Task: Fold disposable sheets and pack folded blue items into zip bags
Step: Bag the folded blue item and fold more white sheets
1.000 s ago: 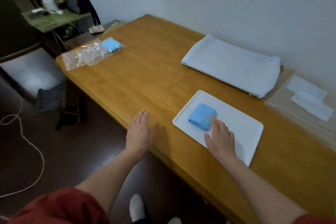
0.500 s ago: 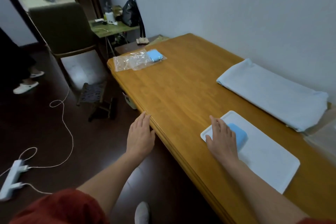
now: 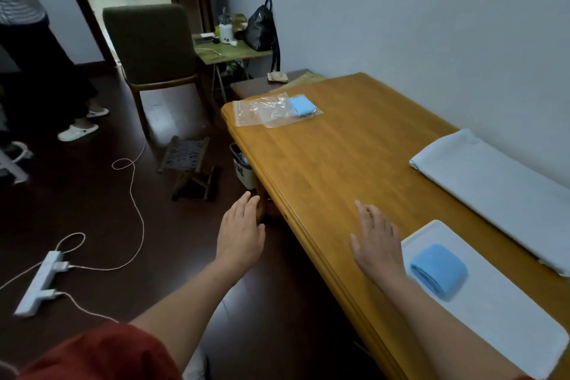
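Note:
A folded blue item (image 3: pixel 438 270) lies on a white tray (image 3: pixel 505 311) at the near right of the wooden table (image 3: pixel 345 163). My right hand (image 3: pixel 376 244) hovers flat over the table just left of the tray, fingers straight, holding nothing. My left hand (image 3: pixel 240 234) is open beyond the table's near edge, over the floor. At the far corner lie clear zip bags (image 3: pixel 265 109), one holding a folded blue item (image 3: pixel 301 105). A stack of pale disposable sheets (image 3: pixel 493 191) lies along the wall side.
Left of the table are a dark chair (image 3: pixel 151 49), a small wooden stool (image 3: pixel 191 166), a white power strip (image 3: pixel 38 284) with cords on the floor, and a person's legs (image 3: pixel 55 80). A side table (image 3: pixel 231 51) carries a black bag and a bottle.
The view has swung left. My right hand has slid off the blue item and the tray onto the bare table. My left hand stays off the table's edge.

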